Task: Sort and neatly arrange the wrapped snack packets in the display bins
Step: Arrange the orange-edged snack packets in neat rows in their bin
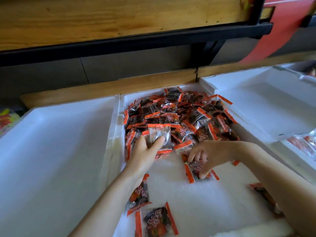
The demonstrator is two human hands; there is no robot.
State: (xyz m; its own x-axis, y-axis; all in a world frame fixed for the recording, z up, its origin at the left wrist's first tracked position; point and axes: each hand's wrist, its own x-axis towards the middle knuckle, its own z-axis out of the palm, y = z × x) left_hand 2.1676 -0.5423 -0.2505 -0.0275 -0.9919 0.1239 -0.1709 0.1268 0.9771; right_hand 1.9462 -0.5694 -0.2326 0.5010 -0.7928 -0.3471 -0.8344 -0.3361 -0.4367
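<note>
At the far left edge lies a blurred heap of colourful wrappers (6,118), and beside it a white foam bin (59,142). Next comes the middle bin (118,117), its far half filled with a loose pile of snack packets (184,113): dark contents, orange-red sealed ends, pointing every way.

The left hand (145,151) reaches in at the pile's near left corner and grips a small stack of packets (159,134). The thumb is pressed across the front and the fingers are curled behind. The stack stands above the palm, with its long axis running away from the person, one orange end at the far side and the other down by the thumb.

Under the left forearm a loose packet (139,197) lies lengthwise on the bin floor. Nearer still, another packet (155,219) lies crosswise.

The right hand (205,156) arches over a single packet (198,170) flat on the floor and pinches it between curled fingers and thumb. The packet's long axis runs left to right, and its orange ends stick out on both sides of the hand.

A further packet (263,192) shows by the right forearm. To the right is another foam bin (256,100).
</note>
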